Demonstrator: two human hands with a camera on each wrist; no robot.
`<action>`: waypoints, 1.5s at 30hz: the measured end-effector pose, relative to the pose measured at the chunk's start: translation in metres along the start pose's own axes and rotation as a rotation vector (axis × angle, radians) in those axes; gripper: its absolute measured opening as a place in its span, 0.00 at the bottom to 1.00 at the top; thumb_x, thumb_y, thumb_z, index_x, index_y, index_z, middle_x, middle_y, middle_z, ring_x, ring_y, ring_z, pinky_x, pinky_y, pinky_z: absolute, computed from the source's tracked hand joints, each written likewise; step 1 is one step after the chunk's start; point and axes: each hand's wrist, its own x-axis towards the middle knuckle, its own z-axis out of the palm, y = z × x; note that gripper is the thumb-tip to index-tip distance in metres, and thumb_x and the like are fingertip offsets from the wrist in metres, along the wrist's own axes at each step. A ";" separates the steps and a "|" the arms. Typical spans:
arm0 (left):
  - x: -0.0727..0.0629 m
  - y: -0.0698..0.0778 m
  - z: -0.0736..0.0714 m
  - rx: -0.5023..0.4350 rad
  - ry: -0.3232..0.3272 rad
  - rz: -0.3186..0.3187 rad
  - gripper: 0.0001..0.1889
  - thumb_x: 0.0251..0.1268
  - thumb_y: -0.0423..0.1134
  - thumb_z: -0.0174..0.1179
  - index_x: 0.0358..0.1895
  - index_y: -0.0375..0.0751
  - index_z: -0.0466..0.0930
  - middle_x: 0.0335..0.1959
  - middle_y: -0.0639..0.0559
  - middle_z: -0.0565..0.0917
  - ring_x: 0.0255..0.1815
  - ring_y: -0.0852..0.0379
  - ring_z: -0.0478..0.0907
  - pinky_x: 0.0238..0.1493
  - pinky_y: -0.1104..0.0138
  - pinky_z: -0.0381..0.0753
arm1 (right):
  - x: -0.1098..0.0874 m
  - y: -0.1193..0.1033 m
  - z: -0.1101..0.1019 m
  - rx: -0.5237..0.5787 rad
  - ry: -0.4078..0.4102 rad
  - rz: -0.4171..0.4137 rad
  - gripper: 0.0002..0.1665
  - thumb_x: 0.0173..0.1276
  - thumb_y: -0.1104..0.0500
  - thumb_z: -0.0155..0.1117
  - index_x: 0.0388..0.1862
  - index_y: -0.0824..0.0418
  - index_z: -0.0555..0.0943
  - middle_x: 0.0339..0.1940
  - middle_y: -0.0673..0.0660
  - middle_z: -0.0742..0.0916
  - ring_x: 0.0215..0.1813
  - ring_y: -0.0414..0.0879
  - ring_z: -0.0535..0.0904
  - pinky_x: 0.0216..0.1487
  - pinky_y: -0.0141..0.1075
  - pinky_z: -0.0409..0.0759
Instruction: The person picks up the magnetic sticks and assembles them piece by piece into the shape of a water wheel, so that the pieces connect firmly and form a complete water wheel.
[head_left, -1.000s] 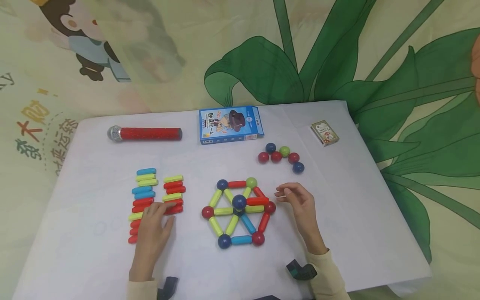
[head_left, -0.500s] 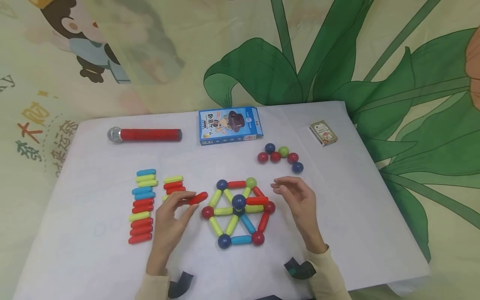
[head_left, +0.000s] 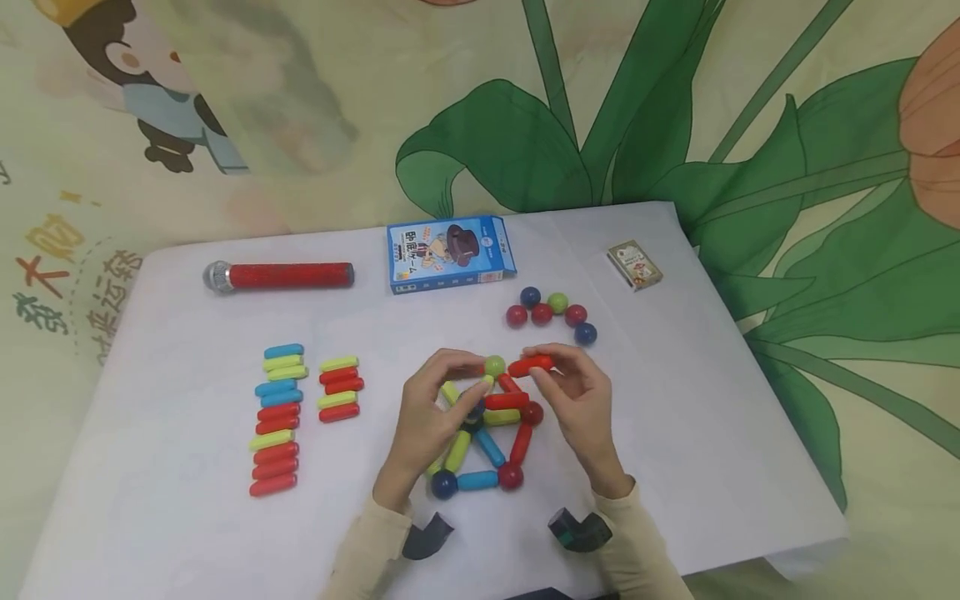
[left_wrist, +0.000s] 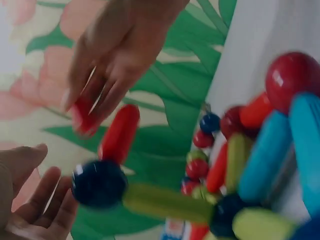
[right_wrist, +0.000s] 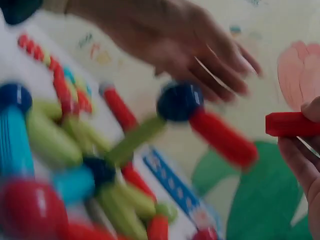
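Note:
My right hand (head_left: 579,402) pinches a red magnetic stick (head_left: 529,365) above the right part of a ball-and-stick wheel. My left hand (head_left: 423,417) hovers over the wheel's left side and hides part of it. In the left wrist view its fingers are spread and relaxed beside a raised blue ball (left_wrist: 100,183), holding nothing; whether they touch the ball I cannot tell. A yellow-green stick (right_wrist: 136,141) carries that ball up from the centre ball (right_wrist: 100,170). Another red stick (right_wrist: 225,139) juts sideways from the raised ball, its far end free.
Two columns of loose sticks (head_left: 274,450) in red, yellow-green and blue lie left. Several loose balls (head_left: 542,314) sit behind the wheel. Farther back are a red microphone (head_left: 288,276), a blue card box (head_left: 450,254) and a small box (head_left: 634,265).
My left hand picked a red stick from the shorter column and carried it right to the wheel. That stick is now in my right hand, and the left hand has let go.

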 end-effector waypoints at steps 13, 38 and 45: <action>-0.013 -0.016 0.002 0.163 -0.225 -0.145 0.21 0.57 0.37 0.68 0.55 0.43 0.79 0.51 0.56 0.82 0.56 0.58 0.76 0.57 0.55 0.78 | -0.032 0.038 -0.021 -0.459 -0.213 0.123 0.27 0.57 0.68 0.71 0.56 0.60 0.75 0.47 0.53 0.87 0.48 0.45 0.84 0.50 0.42 0.82; -0.018 -0.028 0.012 0.135 -0.176 -0.116 0.18 0.56 0.33 0.69 0.51 0.43 0.81 0.48 0.60 0.83 0.55 0.62 0.76 0.58 0.58 0.77 | 0.033 0.100 -0.066 -0.671 0.156 0.468 0.35 0.67 0.58 0.61 0.71 0.57 0.60 0.58 0.61 0.77 0.63 0.56 0.71 0.64 0.52 0.69; -0.018 -0.028 0.011 0.128 -0.173 -0.125 0.18 0.56 0.33 0.69 0.52 0.47 0.81 0.48 0.60 0.83 0.54 0.63 0.77 0.56 0.60 0.78 | 0.020 0.080 -0.060 -0.572 0.217 0.382 0.33 0.65 0.60 0.64 0.67 0.57 0.65 0.53 0.59 0.82 0.53 0.49 0.77 0.57 0.41 0.75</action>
